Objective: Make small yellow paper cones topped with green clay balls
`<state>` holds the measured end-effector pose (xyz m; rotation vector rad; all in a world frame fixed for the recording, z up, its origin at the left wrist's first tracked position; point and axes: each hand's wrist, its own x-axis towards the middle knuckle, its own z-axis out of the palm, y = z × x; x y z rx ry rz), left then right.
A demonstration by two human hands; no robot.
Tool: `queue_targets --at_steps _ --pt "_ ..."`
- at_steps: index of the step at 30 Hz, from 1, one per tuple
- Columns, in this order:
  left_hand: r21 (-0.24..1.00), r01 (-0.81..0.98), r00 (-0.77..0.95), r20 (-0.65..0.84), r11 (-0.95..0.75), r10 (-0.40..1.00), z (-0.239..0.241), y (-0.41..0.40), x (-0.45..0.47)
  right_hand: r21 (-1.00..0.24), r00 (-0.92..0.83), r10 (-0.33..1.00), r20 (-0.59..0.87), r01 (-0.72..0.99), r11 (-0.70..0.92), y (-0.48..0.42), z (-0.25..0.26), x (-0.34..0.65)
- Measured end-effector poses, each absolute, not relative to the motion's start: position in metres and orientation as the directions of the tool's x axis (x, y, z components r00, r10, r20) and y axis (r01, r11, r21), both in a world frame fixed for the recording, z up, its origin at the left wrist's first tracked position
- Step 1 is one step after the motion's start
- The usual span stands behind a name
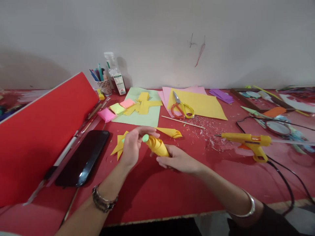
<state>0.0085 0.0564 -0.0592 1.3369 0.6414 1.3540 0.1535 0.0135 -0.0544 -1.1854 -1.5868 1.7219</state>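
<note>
A rolled yellow paper cone [157, 146] with a pale green tip is held between both hands above the red table [152, 190]. My right hand [177, 160] grips the cone's lower end from beneath, fingers wrapped round it. My left hand [134, 142] pinches the cone's green tip, thumb and fingers closed on it. A second folded yellow cone [172, 132] lies just behind the hands. Flat yellow paper pieces [118, 146] lie under my left hand.
A black phone [83, 157] and a tilted red board [41, 131] sit at the left. A yellow glue gun [251, 141] with a black cord lies at the right. Scissors [181, 108] rest on coloured paper sheets [197, 101]. A pen cup [104, 86], a bottle [115, 75] and a thin stick [183, 122] stand behind.
</note>
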Motion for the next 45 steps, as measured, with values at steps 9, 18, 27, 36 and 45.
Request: queue_targets --at_steps 9,18,27,36,45 --pt "0.954 -0.283 0.518 0.242 -0.103 0.821 -0.054 0.049 0.011 -0.891 -0.697 0.673 -0.248 -0.109 -0.441 0.013 -0.052 0.157" --pt "0.948 -0.31 0.549 0.244 -0.076 0.799 -0.058 0.05 0.01 -0.883 -0.718 0.651 -0.247 -0.111 -0.457 0.012 -0.054 0.159" --pt "0.938 -0.315 0.448 0.279 -0.143 0.85 -0.057 0.05 0.009 -0.898 -0.678 0.685 -0.266 -0.084 -0.432 0.014 -0.054 0.159" --pt "0.918 -0.35 0.509 0.355 -0.188 0.784 -0.063 0.056 0.01 -0.982 -0.429 0.891 -0.152 -0.035 -0.184 0.017 -0.059 0.154" --pt "0.886 -0.033 0.608 0.385 -0.462 0.694 -0.063 0.043 0.023 -0.966 -0.334 0.914 0.23 0.036 0.256 0.017 -0.072 0.152"
